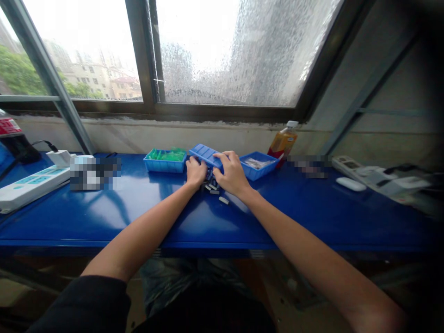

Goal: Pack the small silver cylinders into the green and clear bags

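Observation:
A blue plastic bin (207, 152) is tipped up in the middle of the table, its ribbed outside showing and its opening turned away from view. My right hand (231, 172) grips the bin's right end, fingers over the top and thumb below. At the lower left side of the bin, my left hand (196, 171) is curled against it; its fingertips are partly hidden. Several small dark and silvery rectangular parts (214, 188) lie in a loose pile beneath the bin, between my hands. One such part (224, 200) rests apart, nearer to me.
Left of the hands stands a blue bin of green pieces (165, 159); to the right, another blue bin (257, 165) holds clear bags. Behind it is a drink bottle (283, 141). Power strips (34, 185) and a white oblong object (350, 184) lie toward the sides. A window is behind.

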Demonstrator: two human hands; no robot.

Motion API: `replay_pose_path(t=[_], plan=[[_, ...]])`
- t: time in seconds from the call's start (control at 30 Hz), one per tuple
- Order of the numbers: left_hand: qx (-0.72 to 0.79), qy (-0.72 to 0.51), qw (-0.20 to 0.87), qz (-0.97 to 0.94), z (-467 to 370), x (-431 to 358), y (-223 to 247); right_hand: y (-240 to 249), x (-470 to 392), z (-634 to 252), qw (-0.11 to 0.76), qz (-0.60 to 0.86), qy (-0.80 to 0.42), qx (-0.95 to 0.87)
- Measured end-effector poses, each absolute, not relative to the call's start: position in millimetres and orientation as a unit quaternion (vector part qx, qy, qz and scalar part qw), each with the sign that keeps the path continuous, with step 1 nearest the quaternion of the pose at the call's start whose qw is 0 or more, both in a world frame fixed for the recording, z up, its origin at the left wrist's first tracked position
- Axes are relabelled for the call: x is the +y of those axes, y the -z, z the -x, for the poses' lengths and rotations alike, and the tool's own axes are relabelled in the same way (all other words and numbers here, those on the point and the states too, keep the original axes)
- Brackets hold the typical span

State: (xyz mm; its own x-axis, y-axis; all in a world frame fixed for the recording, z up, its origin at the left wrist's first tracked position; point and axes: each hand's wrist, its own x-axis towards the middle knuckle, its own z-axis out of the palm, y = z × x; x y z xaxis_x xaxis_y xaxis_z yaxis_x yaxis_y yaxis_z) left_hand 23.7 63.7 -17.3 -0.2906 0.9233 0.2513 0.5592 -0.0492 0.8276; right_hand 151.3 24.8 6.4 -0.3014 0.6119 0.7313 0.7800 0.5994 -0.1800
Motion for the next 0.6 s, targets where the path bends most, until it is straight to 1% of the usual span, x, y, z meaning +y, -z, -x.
replay_pose_path(t=[0.13,0.27,0.4,0.6], plan=[[0.682,-0.435,0.181,-0.559,-15,59,13,-4,40,-164,0.433,0.456,0.078,-0.774],[0.682,-0.358,0.145,-0.621,-9,56,12,-2,45,-169,0.432,0.462,0.093,-0.769],[0.685,-0.292,0.113,-0.657,-9,55,14,-4,44,-171,0.399,0.427,0.127,-0.801],[0.626,-0.252,0.101,-0.731,-9,52,14,-8,45,-171,0.349,0.411,0.160,-0.827]])
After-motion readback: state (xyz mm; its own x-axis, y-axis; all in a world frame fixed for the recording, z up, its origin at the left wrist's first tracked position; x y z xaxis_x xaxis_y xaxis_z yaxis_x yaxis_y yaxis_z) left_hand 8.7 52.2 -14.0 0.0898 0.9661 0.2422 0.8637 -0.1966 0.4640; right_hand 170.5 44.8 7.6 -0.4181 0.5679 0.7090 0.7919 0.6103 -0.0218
